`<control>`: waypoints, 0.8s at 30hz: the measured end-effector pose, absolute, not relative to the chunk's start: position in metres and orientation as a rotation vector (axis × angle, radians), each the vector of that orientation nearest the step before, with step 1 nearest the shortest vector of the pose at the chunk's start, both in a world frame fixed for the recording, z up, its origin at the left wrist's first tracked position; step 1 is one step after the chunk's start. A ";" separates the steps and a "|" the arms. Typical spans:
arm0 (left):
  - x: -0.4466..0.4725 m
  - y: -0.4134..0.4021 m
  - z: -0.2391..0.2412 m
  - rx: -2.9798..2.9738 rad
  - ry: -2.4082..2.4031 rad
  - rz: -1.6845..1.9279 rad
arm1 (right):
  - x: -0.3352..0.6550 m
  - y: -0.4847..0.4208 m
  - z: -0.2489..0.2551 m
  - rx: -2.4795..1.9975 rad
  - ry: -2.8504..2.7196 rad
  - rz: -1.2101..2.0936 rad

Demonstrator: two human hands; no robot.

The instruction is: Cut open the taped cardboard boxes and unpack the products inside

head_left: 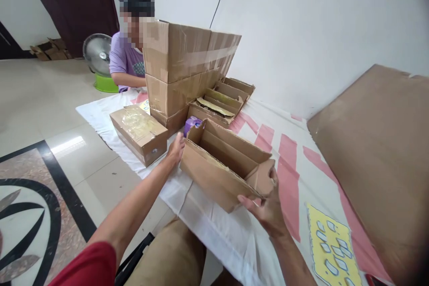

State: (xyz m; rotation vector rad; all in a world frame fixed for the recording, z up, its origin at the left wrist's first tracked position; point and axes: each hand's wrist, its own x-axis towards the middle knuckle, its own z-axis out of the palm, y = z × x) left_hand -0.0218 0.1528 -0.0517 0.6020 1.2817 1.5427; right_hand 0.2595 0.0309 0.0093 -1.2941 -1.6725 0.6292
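Observation:
An open, long cardboard box (217, 174) lies tilted on a white and pink sheet (288, 161) in front of me. My left hand (176, 148) grips the box's far left end, fingers closed on its edge. At the near right end, my right hand (268, 205) holds the end flap, fingers wrapped round the cardboard. A purple tape roll (191, 124) sits just behind the box.
A taped, closed box (139, 133) lies to the left. Stacked large cartons (184, 67) and open flat boxes (221, 100) stand behind, with a seated person (125, 60) and a fan (97, 53). A big cardboard sheet (375, 152) lies at right, a yellow card (331, 250) near it.

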 end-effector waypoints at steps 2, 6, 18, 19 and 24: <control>-0.031 0.105 -0.060 0.585 1.315 1.539 | 0.244 0.058 0.004 -1.179 -1.696 0.677; -0.029 0.026 -0.080 0.806 1.426 1.592 | 0.213 0.101 -0.014 -1.061 -1.700 0.670; 0.009 0.095 -0.089 1.129 1.609 1.632 | 0.179 0.147 -0.050 -0.998 -1.760 0.586; 0.011 0.097 -0.092 1.139 1.641 1.648 | 0.180 0.146 -0.053 -1.012 -1.758 0.602; 0.018 0.110 -0.100 1.172 1.738 1.673 | 0.192 0.133 -0.079 -1.119 -1.671 0.691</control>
